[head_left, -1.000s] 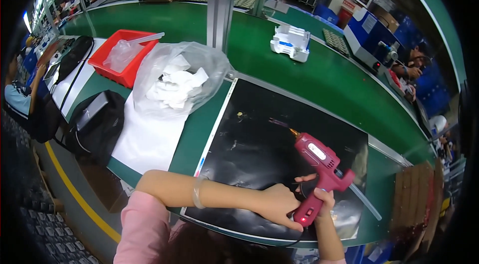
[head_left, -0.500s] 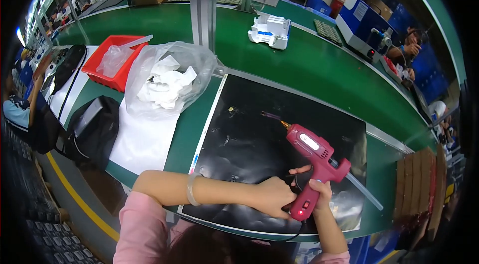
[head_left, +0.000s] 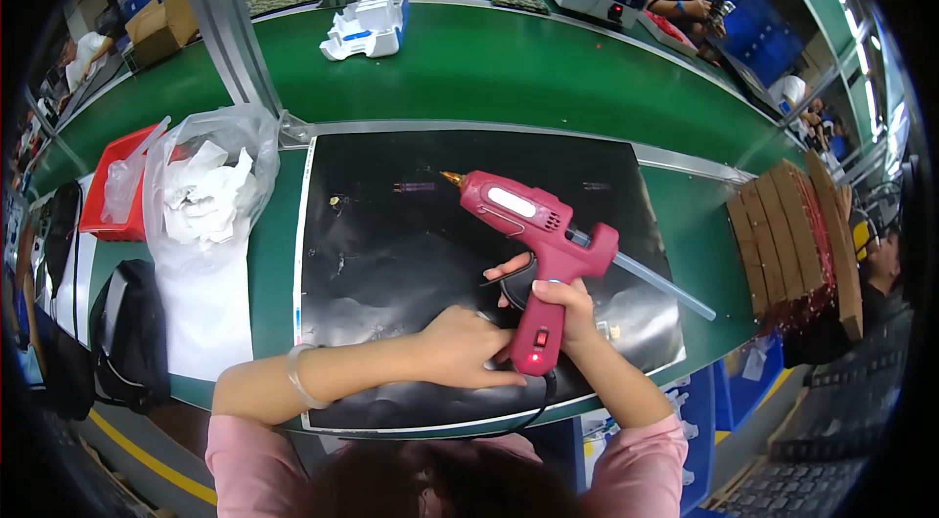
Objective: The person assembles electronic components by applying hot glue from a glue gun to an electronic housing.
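My right hand (head_left: 567, 309) is wrapped round the handle of a dark pink hot glue gun (head_left: 536, 225). Its brass nozzle points to the far left, and a translucent glue stick (head_left: 657, 285) sticks out of its back. A small red light glows at the foot of the handle. Right up against the lower handle is my left hand (head_left: 468, 347), knuckles up and fingers curled. The gun hides its fingertips, so what they hold, if anything, does not show. Both hands are above a glossy black mat (head_left: 381, 254) spotted with dried glue.
At the left stand a plastic bag of crumpled white paper (head_left: 210, 195), a red bin (head_left: 119, 195) and a black bag (head_left: 132, 332). A white plastic housing (head_left: 367, 27) lies on the green conveyor (head_left: 469, 78). Stacked cardboard (head_left: 782, 244) rises at right. Other people work beyond.
The view has swung to the right, so the bench things sit farther left in the picture. My right hand still grips the glue gun, with my left hand still close against its handle.
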### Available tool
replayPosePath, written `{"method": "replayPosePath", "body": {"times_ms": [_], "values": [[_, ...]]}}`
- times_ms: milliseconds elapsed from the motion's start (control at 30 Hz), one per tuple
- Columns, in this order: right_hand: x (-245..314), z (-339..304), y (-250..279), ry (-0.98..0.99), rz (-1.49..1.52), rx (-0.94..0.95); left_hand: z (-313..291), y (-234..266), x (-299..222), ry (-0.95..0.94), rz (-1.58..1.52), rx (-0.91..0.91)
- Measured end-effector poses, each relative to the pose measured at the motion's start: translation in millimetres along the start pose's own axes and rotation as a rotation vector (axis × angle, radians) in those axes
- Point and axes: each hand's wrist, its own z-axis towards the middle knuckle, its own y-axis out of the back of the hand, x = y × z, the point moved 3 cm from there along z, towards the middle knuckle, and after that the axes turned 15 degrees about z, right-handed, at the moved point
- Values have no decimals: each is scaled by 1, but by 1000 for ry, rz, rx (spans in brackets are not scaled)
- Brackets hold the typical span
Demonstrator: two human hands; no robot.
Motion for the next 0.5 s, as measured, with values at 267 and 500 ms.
{"method": "replayPosePath", "body": {"times_ms": [267, 500], "values": [[0, 1, 2, -3, 32, -1, 1, 0, 3, 74, -110, -69], [8, 8, 13, 29, 137, -12, -4, 40, 6, 81, -164, 51]]}}
